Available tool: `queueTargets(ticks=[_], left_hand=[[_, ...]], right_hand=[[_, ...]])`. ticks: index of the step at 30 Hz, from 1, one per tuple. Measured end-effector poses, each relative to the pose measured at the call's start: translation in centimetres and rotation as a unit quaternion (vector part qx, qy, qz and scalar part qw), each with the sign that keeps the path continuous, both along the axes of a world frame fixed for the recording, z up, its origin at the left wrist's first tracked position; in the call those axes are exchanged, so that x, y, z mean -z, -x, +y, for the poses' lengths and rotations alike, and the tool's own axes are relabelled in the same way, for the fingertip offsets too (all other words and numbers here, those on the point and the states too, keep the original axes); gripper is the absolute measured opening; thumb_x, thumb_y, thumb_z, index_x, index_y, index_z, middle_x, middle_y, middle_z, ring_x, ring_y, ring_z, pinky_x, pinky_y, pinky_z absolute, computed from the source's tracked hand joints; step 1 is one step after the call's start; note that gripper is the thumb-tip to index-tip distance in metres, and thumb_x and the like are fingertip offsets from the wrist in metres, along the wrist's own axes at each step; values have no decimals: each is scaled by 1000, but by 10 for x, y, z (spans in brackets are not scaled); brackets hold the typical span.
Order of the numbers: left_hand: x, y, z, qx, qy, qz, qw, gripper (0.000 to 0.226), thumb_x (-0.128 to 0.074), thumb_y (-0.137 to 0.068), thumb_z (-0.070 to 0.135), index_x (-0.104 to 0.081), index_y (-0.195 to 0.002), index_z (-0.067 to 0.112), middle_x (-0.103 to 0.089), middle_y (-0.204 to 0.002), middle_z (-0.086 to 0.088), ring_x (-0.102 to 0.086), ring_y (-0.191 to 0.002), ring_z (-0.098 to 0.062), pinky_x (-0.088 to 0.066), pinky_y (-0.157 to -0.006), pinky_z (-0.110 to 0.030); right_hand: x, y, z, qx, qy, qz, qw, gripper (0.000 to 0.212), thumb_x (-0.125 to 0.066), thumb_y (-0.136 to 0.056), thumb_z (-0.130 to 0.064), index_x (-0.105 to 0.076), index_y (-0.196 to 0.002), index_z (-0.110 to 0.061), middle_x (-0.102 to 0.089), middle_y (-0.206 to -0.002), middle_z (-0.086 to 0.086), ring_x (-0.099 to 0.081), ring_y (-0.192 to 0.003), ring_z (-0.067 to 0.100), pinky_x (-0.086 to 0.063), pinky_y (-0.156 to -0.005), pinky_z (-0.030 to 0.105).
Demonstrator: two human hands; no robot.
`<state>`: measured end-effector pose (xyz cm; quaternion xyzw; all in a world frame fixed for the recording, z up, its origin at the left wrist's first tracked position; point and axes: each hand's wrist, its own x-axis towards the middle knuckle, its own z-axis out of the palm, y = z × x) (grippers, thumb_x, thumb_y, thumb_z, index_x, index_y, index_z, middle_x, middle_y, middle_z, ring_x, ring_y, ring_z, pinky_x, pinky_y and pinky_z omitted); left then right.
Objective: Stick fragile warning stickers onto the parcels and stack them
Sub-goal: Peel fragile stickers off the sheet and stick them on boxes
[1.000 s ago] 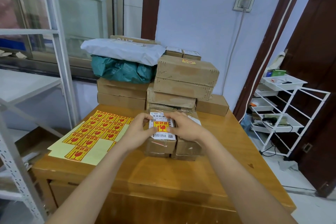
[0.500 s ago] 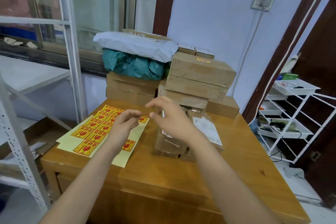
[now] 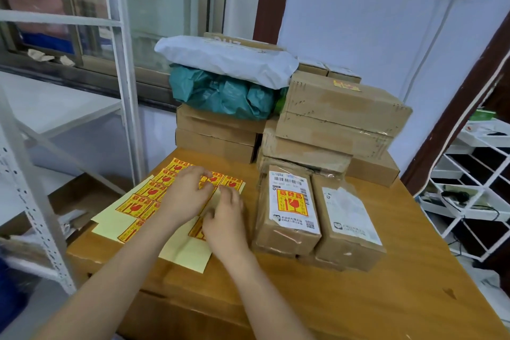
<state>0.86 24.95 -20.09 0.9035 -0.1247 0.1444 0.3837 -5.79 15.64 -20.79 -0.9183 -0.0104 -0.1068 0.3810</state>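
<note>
Head view: hands (image 3: pixel 207 204) on glossy sticker sheet (image 3: pixel 143 201)

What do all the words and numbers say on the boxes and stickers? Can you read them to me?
"易碎品": on the fragile sticker stuck on the left front parcel.
The same red-and-yellow stickers fill the sticker sheet; too blurred to read.
Shipping labels, barcodes and QR code on the left front parcel and the right front parcel: too small.
Print on the top back box: unclear.
</note>
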Motion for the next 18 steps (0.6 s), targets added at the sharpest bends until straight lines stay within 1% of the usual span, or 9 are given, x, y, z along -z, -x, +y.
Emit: queueTargets(ticks=[4, 6, 8, 9, 11, 13, 15, 16, 18], left_hand=[[12, -28, -4, 65, -170, 28, 983, 41, -45, -97, 23, -47, -136, 11, -46, -141, -6, -36, -133, -23, -32, -106, -31], [18, -39, 0, 76, -279, 42, 956, 42, -40, -99, 29, -46, -138, 17, -33, -152, -4, -22, -142, -23, -19, -115, -36], [22, -43, 6, 83, -330, 59, 938, 38, -39, -98, 32, -49, -134, 23, -23, -157, 2, -9, -147, -21, -8, -118, -44], [23, -45, 9, 84, -328, 62, 939, 37, -41, -96, 31, -51, -131, 24, -25, -156, 4, -10, -147, -20, -7, -118, -45], [23, -46, 15, 85, -310, 62, 945, 31, -48, -92, 30, -55, -121, 22, -40, -146, 5, -20, -143, -18, -11, -117, -44], [23, -49, 20, 82, -296, 51, 950, 18, -52, -89, 31, -57, -104, 21, -52, -124, 5, -35, -132, -17, -21, -115, -43], [21, -52, 21, 74, -277, 37, 957, 10, -54, -87, 30, -53, -92, 21, -51, -107, 5, -43, -120, -18, -29, -109, -40], [20, -54, 19, 68, -269, 29, 960, 12, -54, -87, 29, -54, -95, 20, -52, -106, 3, -44, -118, -19, -31, -106, -38], [22, -58, 15, 64, -253, 24, 965, 27, -53, -89, 29, -55, -112, 15, -55, -119, -2, -44, -120, -22, -33, -103, -34]], right_hand=[[10, -34, -3, 81, 0, 30, 996, 53, -40, -95, -8, -25, -146, -4, -20, -154, 11, -14, -142, 27, -13, -116, 34], [12, -48, -4, 97, 15, 51, 994, 56, -40, -96, -10, -20, -148, -5, -14, -157, 13, -9, -144, 28, -9, -117, 34], [13, -60, -6, 98, 28, 70, 992, 58, -42, -96, -11, -17, -148, -5, -10, -158, 14, -6, -145, 28, -8, -117, 33], [13, -66, -8, 98, 33, 75, 992, 59, -43, -96, -11, -17, -148, -4, -9, -158, 14, -5, -145, 28, -8, -117, 33], [15, -76, -11, 108, 48, 76, 990, 60, -45, -95, -11, -17, -148, -4, -9, -157, 15, -6, -145, 30, -10, -117, 34], [20, -81, -12, 129, 72, 75, 986, 59, -45, -95, -9, -18, -147, -5, -14, -156, 14, -10, -143, 30, -15, -115, 35], [24, -83, -10, 142, 92, 77, 983, 57, -43, -95, -11, -19, -147, -6, -21, -153, 11, -16, -141, 28, -19, -113, 36], [26, -84, -9, 143, 101, 74, 982, 56, -41, -96, -11, -20, -147, -6, -26, -151, 10, -20, -139, 27, -21, -112, 35], [29, -85, -9, 148, 111, 63, 981, 54, -41, -96, -12, -22, -146, -7, -34, -146, 9, -26, -136, 27, -23, -111, 35]])
